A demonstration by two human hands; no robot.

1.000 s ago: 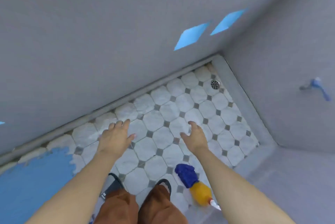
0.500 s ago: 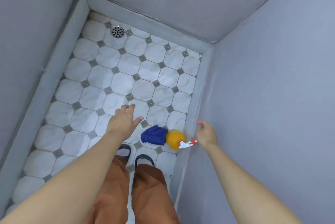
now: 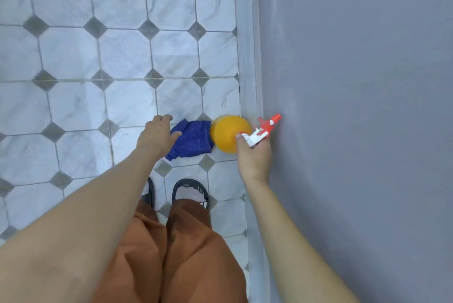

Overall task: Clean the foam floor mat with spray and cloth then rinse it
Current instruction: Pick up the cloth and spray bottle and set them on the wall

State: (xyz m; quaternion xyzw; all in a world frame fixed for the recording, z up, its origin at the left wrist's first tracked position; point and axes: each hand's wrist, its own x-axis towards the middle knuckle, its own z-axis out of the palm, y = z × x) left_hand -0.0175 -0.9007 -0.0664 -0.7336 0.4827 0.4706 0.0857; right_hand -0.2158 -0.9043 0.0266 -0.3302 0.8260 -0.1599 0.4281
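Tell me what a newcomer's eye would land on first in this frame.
The orange spray bottle with its red-and-white trigger head, standing on the tiled floor against the grey wall, with the right hand closing round its neck. Just left of it lies a crumpled blue cloth, which the left hand is touching.

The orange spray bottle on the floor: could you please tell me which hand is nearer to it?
Right. The right hand grips the spray bottle at its white and red trigger head. The left hand is across the blue cloth, reaching over its far edge.
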